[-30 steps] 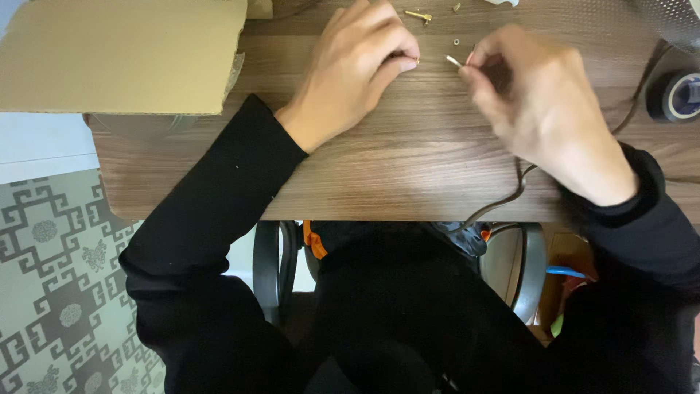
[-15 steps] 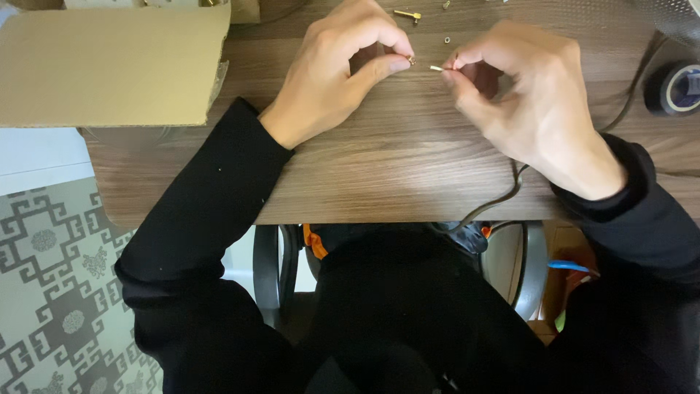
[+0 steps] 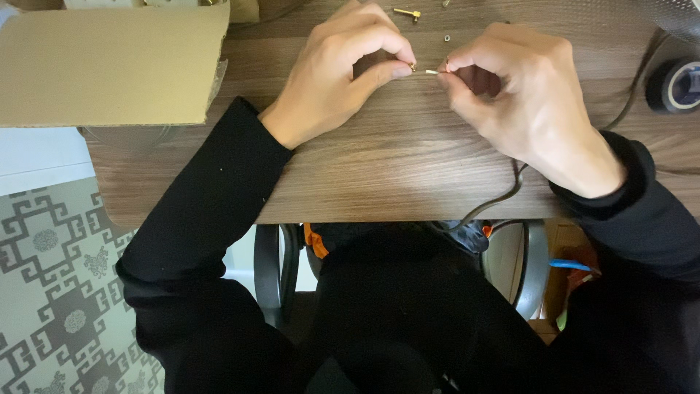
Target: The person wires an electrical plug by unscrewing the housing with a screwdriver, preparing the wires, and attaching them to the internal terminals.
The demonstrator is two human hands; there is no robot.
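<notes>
Both hands hover over a brown wooden table, fingertips almost meeting. My left hand pinches a tiny brass-coloured piece between thumb and forefinger. My right hand pinches the bare tip of a thin wire, which points at that piece. A dark cable runs from under my right hand down over the table's near edge.
A cardboard box lies at the table's left. A brass screw and a small nut lie beyond my hands. A roll of black tape sits at the right edge. A patterned rug covers the floor at left.
Both hands have shifted slightly toward each other, and the wire tip now nearly touches the small brass piece.
</notes>
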